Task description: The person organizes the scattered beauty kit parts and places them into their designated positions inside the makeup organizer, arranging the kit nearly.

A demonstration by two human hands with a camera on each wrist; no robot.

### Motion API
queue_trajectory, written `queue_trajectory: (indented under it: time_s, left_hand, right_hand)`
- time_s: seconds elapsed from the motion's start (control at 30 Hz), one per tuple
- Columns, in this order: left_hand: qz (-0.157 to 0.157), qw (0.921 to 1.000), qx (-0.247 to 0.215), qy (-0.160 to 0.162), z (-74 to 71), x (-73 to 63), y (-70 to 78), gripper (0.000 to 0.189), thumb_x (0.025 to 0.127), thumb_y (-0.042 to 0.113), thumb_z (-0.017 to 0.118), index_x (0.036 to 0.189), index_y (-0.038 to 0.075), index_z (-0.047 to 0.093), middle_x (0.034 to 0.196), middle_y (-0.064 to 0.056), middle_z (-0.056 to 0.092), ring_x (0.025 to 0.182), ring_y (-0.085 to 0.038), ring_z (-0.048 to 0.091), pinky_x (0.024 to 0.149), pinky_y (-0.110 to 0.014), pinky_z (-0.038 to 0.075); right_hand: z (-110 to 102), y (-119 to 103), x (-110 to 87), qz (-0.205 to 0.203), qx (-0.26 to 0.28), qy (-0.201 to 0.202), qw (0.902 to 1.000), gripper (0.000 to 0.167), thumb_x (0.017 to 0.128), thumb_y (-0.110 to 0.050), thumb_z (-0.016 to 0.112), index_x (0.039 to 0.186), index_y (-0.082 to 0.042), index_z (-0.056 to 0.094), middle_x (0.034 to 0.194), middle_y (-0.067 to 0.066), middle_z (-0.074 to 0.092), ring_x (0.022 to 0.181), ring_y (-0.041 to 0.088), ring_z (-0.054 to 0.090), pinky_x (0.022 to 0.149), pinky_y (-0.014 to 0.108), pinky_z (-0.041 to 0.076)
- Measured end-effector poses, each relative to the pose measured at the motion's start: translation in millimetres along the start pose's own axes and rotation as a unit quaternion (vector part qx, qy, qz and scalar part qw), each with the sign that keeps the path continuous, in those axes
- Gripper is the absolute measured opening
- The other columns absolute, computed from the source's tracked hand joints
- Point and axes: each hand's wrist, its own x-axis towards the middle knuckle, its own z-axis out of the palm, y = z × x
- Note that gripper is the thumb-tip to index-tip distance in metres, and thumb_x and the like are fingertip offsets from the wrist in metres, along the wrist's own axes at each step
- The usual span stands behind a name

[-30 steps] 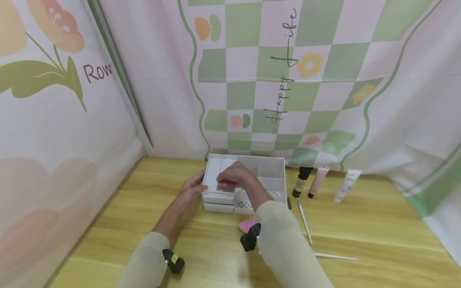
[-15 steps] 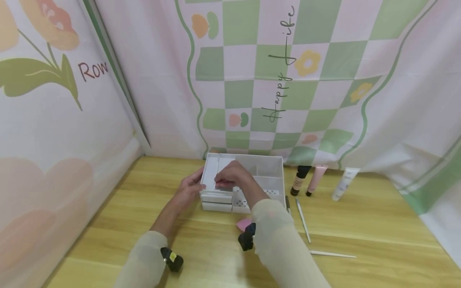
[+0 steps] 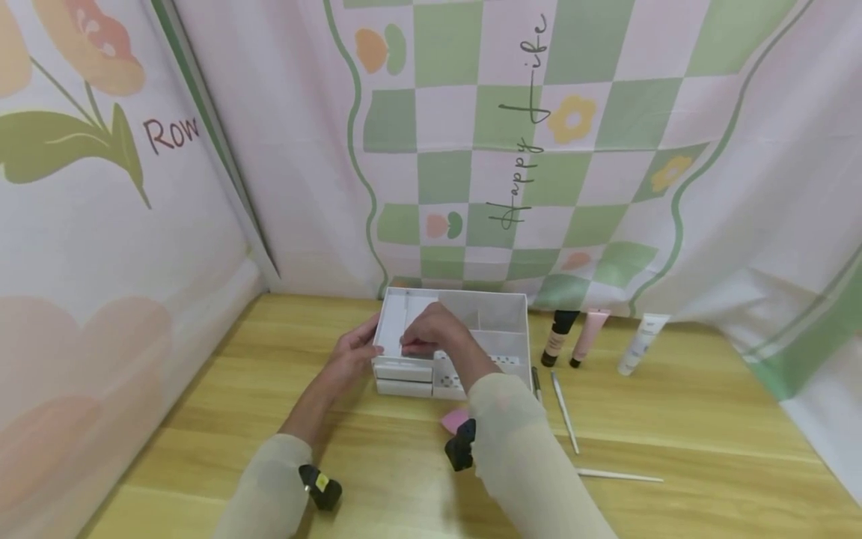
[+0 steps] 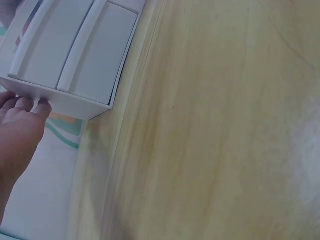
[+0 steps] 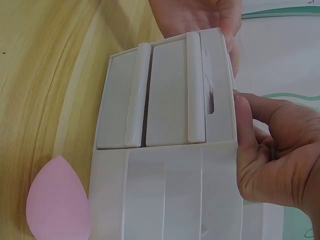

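A white desktop organizer (image 3: 404,372) with two small drawers stands against the back curtain. My left hand (image 3: 352,354) holds its left wall, the thumb lying over the front corner of the rim. Over the top left tray, my right hand (image 3: 434,329) has curled fingers and pinches what looks like a thin white divider (image 3: 405,314); the fingertips hide part of it. From the right wrist, the thumb (image 5: 244,117) and forefinger show close together at the upper edge, above the drawer fronts (image 5: 167,92). The left wrist view has the left fingers against the side wall.
A pink makeup sponge (image 3: 454,420) lies before the organizer. Right of it are a black-capped tube (image 3: 558,338), a pink tube (image 3: 589,338) and a white tube (image 3: 642,346). White sticks (image 3: 565,412) and a dark pen-like item (image 3: 536,380) lie on the wooden table (image 3: 727,434).
The view has shifted slightly, so everything sits a little further left. Both hands keep the same places on the organizer; the right fingertips barely move.
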Motion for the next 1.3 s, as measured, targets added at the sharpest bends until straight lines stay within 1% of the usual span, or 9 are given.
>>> queue_trajectory:
  time_s: [0.27, 0.4, 0.53, 0.6, 0.7, 0.83, 1.07, 1.17, 1.3]
  left_hand:
    - [0.001, 1.0000, 0.003, 0.002, 1.4, 0.1, 1.0, 0.073, 0.093, -0.006, 0.046, 0.160, -0.001, 0.017, 0.172, -0.016, 0.010, 0.161, -0.032, 0.009, 0.131, -0.042, 0.018]
    - [0.001, 1.0000, -0.001, 0.000, 1.0, 0.2, 0.8, 0.073, 0.093, -0.006, 0.046, 0.160, -0.001, 0.017, 0.172, -0.015, 0.010, 0.161, -0.032, 0.009, 0.131, -0.042, 0.018]
    - [-0.005, 1.0000, -0.001, 0.007, 1.0, -0.7, 1.8, 0.072, 0.094, -0.005, 0.047, 0.160, -0.001, 0.018, 0.172, -0.015, 0.010, 0.161, -0.032, 0.010, 0.130, -0.041, 0.019]
    - [-0.008, 0.9999, 0.001, 0.008, 0.9, -1.0, 2.1, 0.072, 0.095, -0.005, 0.047, 0.160, 0.000, 0.019, 0.172, -0.015, 0.011, 0.161, -0.032, 0.010, 0.130, -0.041, 0.020]
    - [-0.008, 0.9999, 0.005, 0.005, 0.7, -1.0, 2.3, 0.071, 0.095, -0.005, 0.047, 0.160, 0.001, 0.019, 0.172, -0.014, 0.012, 0.161, -0.031, 0.011, 0.130, -0.040, 0.021]
    - [-0.002, 0.9999, 0.013, 0.003, -0.2, -0.8, 2.2, 0.070, 0.096, -0.005, 0.047, 0.160, 0.000, 0.019, 0.172, -0.015, 0.011, 0.161, -0.032, 0.010, 0.131, -0.042, 0.019]
    - [-0.013, 0.9997, 0.019, 0.012, -1.5, -0.3, 1.2, 0.070, 0.096, -0.005, 0.047, 0.161, 0.002, 0.019, 0.173, -0.012, 0.011, 0.161, -0.030, 0.010, 0.131, -0.042, 0.018]
    - [-0.016, 0.9996, 0.018, 0.013, -1.4, -1.0, 1.3, 0.071, 0.096, -0.005, 0.047, 0.161, 0.003, 0.019, 0.173, -0.012, 0.010, 0.162, -0.029, 0.009, 0.132, -0.042, 0.018]
    - [-0.019, 0.9995, 0.019, 0.016, -0.1, -0.7, 1.9, 0.070, 0.097, -0.004, 0.048, 0.161, 0.003, 0.020, 0.173, -0.011, 0.011, 0.162, -0.029, 0.010, 0.133, -0.042, 0.017]
  right_hand:
    - [1, 1, -2.4, -0.006, 0.001, 0.005, 1.0000, 0.026, 0.082, 0.010, 0.070, 0.107, 0.015, 0.068, 0.055, 0.006, 0.065, 0.048, 0.010, 0.064, 0.050, 0.014, 0.057]
    - [1, 1, -2.6, -0.014, 0.003, 0.007, 0.9999, 0.021, 0.082, 0.011, 0.070, 0.103, 0.014, 0.070, 0.055, 0.006, 0.065, 0.048, 0.010, 0.063, 0.049, 0.014, 0.056]
    - [0, 3, -1.8, -0.023, 0.000, 0.006, 0.9997, 0.017, 0.082, 0.010, 0.069, 0.098, 0.013, 0.072, 0.055, 0.005, 0.065, 0.048, 0.010, 0.063, 0.049, 0.013, 0.056]
    - [-1, 5, -1.8, -0.030, 0.006, 0.001, 0.9995, 0.016, 0.082, 0.009, 0.069, 0.097, 0.012, 0.072, 0.056, 0.005, 0.066, 0.049, 0.009, 0.064, 0.050, 0.013, 0.056]
    - [-4, 8, -1.9, -0.045, 0.034, -0.015, 0.9983, 0.016, 0.083, 0.010, 0.068, 0.098, 0.013, 0.072, 0.058, 0.005, 0.067, 0.051, 0.010, 0.065, 0.053, 0.014, 0.058]
    - [-8, 12, -4.7, -0.071, 0.067, -0.039, 0.9944, 0.021, 0.085, 0.009, 0.066, 0.105, 0.015, 0.070, 0.065, 0.005, 0.069, 0.057, 0.009, 0.067, 0.058, 0.015, 0.060]
    - [-17, 20, -11.1, -0.093, 0.094, -0.062, 0.9893, 0.032, 0.094, 0.002, 0.062, 0.123, 0.015, 0.062, 0.074, 0.004, 0.071, 0.062, 0.006, 0.069, 0.060, 0.013, 0.060]
    - [-23, 26, -16.6, -0.113, 0.078, -0.063, 0.9886, 0.034, 0.097, -0.001, 0.060, 0.128, 0.014, 0.060, 0.081, 0.006, 0.072, 0.065, 0.005, 0.069, 0.062, 0.012, 0.060]
    - [-35, 38, -22.6, -0.143, 0.046, -0.048, 0.9875, 0.035, 0.098, -0.003, 0.059, 0.128, 0.013, 0.060, 0.095, 0.015, 0.075, 0.069, 0.005, 0.070, 0.067, 0.015, 0.063]
